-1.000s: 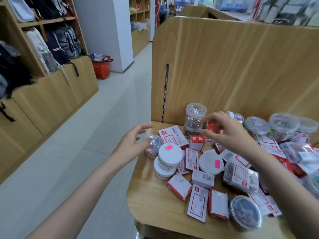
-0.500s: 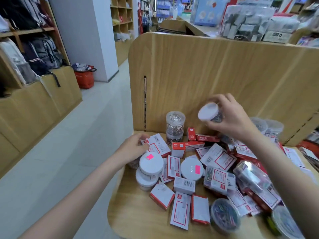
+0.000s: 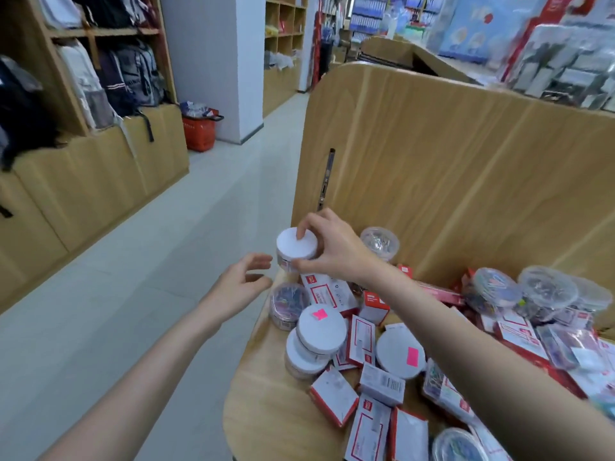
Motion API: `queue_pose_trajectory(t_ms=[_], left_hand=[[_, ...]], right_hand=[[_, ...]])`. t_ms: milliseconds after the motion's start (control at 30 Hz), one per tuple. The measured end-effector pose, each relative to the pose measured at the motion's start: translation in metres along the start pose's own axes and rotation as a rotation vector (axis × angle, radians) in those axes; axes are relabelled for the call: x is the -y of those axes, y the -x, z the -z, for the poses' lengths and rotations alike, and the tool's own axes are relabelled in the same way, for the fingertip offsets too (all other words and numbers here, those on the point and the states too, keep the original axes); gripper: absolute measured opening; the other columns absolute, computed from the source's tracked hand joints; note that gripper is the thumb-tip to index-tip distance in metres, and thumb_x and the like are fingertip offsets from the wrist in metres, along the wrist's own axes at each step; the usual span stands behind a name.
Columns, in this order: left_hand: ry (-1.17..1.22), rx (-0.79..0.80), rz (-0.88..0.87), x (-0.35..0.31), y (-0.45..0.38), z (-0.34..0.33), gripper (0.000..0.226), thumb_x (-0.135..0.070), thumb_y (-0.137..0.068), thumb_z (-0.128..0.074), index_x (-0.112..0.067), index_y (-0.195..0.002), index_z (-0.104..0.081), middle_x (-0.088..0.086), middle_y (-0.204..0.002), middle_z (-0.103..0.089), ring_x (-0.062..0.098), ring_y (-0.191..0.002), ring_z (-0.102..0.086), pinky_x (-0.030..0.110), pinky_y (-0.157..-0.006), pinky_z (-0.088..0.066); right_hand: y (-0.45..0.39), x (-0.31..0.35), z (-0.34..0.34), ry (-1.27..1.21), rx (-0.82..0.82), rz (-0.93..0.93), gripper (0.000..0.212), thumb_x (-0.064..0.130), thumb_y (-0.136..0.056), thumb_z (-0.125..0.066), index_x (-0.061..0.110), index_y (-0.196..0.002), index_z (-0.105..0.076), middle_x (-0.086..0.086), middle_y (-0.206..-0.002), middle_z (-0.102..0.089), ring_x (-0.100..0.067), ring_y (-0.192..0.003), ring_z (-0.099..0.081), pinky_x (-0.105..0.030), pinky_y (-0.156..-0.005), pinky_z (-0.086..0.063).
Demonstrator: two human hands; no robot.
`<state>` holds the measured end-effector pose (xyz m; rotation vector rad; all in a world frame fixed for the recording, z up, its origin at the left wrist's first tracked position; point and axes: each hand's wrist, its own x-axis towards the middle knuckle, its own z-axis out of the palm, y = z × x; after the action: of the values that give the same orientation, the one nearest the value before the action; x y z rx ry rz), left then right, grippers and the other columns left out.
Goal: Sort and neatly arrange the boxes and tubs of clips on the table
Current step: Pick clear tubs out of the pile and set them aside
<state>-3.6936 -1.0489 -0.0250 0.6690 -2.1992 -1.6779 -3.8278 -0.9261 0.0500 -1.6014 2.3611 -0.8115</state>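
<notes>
Right hand (image 3: 332, 249) gripping a white-lidded tub (image 3: 296, 248), held in the air above the counter's (image 3: 266, 404) far-left corner, beside the upright wooden back panel (image 3: 449, 161). Left hand (image 3: 238, 287) just left of it, beyond the counter's rounded edge over the floor, fingers spread and loosely curled, holding nothing. Below, a clear tub of coloured clips (image 3: 287, 302) sitting at the rim, stacked white tubs (image 3: 316, 341) and red-and-white boxes (image 3: 372, 424) crowded rightward. Bare wood along the near-left edge.

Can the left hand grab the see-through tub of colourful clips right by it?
Probably yes. The left hand is open and holds nothing, and the clear tub of coloured clips sits just beside its fingers at the table's corner, with nothing between them.
</notes>
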Motion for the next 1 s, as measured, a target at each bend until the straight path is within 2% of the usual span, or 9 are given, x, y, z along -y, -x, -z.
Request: queue_pose_trajectory(t_ms=[67, 167, 267, 333, 500, 600, 700, 800, 1000], left_hand=[[0.063, 0.046, -0.021, -0.006, 0.004, 0.003, 0.033, -0.024, -0.075, -0.06, -0.035, -0.104, -0.049, -0.006, -0.117, -0.054, 0.009, -0.1, -0.058, 0.016, -0.079, -0.045], [0.036, 0.163, -0.064, -0.009, 0.013, 0.009, 0.039, -0.028, -0.078, -0.068, -0.041, -0.106, -0.045, -0.016, -0.118, -0.052, 0.005, -0.104, -0.055, 0.012, -0.08, -0.046], [-0.079, 0.257, -0.072, 0.0, 0.024, 0.012, 0.058, -0.05, -0.061, -0.064, -0.047, -0.115, -0.04, -0.024, -0.125, -0.047, -0.006, -0.111, -0.049, 0.013, -0.087, -0.044], [-0.128, 0.272, -0.064, 0.006, 0.029, 0.01, 0.064, -0.052, -0.057, -0.061, -0.048, -0.118, -0.04, -0.026, -0.127, -0.046, -0.011, -0.111, -0.047, 0.009, -0.085, -0.041], [-0.18, 0.229, -0.108, 0.013, 0.022, -0.003, 0.055, -0.02, -0.077, -0.074, -0.039, -0.119, -0.043, -0.019, -0.121, -0.052, -0.009, -0.111, -0.047, 0.006, -0.082, -0.04], [-0.234, 0.213, -0.179, 0.008, 0.018, -0.007, 0.054, -0.016, -0.076, -0.076, -0.038, -0.114, -0.044, -0.024, -0.111, -0.053, -0.02, -0.1, -0.047, 0.0, -0.075, -0.037], [-0.233, 0.198, -0.162, 0.007, 0.01, -0.008, 0.053, -0.01, -0.077, -0.074, -0.036, -0.114, -0.046, -0.019, -0.11, -0.055, -0.003, -0.102, -0.052, 0.004, -0.073, -0.04], [-0.182, 0.144, -0.128, 0.007, 0.0, -0.01, 0.054, -0.004, -0.077, -0.071, -0.027, -0.119, -0.047, -0.004, -0.115, -0.056, 0.014, -0.106, -0.052, 0.012, -0.077, -0.043], [-0.169, 0.13, -0.1, 0.005, -0.007, -0.012, 0.06, -0.003, -0.08, -0.068, -0.018, -0.132, -0.042, 0.0, -0.119, -0.052, 0.015, -0.111, -0.05, 0.024, -0.089, -0.044]], right_hand=[[-0.002, -0.002, -0.005, -0.054, 0.004, -0.005, 0.038, 0.02, -0.066, -0.08, 0.017, -0.091, -0.052, 0.001, -0.094, -0.042, -0.019, -0.09, -0.047, -0.015, -0.073, -0.041], [0.013, -0.002, 0.003, -0.164, 0.03, -0.008, 0.035, 0.016, -0.065, -0.08, 0.017, -0.088, -0.054, 0.002, -0.092, -0.045, -0.024, -0.093, -0.055, -0.036, -0.081, -0.051], [0.042, -0.003, 0.017, -0.306, 0.115, -0.006, 0.032, 0.009, -0.068, -0.077, 0.016, -0.089, -0.055, -0.008, -0.098, -0.046, -0.021, -0.091, -0.057, -0.024, -0.078, -0.051], [0.061, -0.002, 0.022, -0.318, 0.173, 0.012, 0.032, 0.01, -0.069, -0.078, 0.018, -0.09, -0.055, -0.002, -0.098, -0.045, -0.009, -0.088, -0.054, -0.016, -0.075, -0.045], [0.084, 0.001, 0.02, -0.249, 0.17, 0.037, 0.034, 0.021, -0.069, -0.08, 0.021, -0.093, -0.055, 0.003, -0.104, -0.045, -0.01, -0.1, -0.05, -0.028, -0.089, -0.045], [0.089, 0.0, 0.024, -0.205, 0.162, 0.052, 0.035, 0.019, -0.068, -0.08, 0.021, -0.091, -0.055, 0.002, -0.104, -0.044, -0.01, -0.099, -0.05, -0.022, -0.086, -0.044], [0.096, -0.002, 0.025, -0.178, 0.147, 0.047, 0.035, 0.023, -0.068, -0.08, 0.024, -0.091, -0.054, 0.005, -0.102, -0.044, -0.005, -0.095, -0.048, -0.012, -0.081, -0.038], [0.098, -0.002, 0.027, -0.165, 0.15, 0.035, 0.035, 0.024, -0.069, -0.08, 0.025, -0.092, -0.053, 0.007, -0.102, -0.043, -0.003, -0.096, -0.047, -0.009, -0.081, -0.036], [0.1, -0.001, 0.029, -0.34, 0.117, 0.006, 0.031, 0.031, -0.074, -0.074, 0.017, -0.096, -0.056, -0.001, -0.113, -0.052, -0.01, -0.107, -0.053, -0.021, -0.088, -0.046]])
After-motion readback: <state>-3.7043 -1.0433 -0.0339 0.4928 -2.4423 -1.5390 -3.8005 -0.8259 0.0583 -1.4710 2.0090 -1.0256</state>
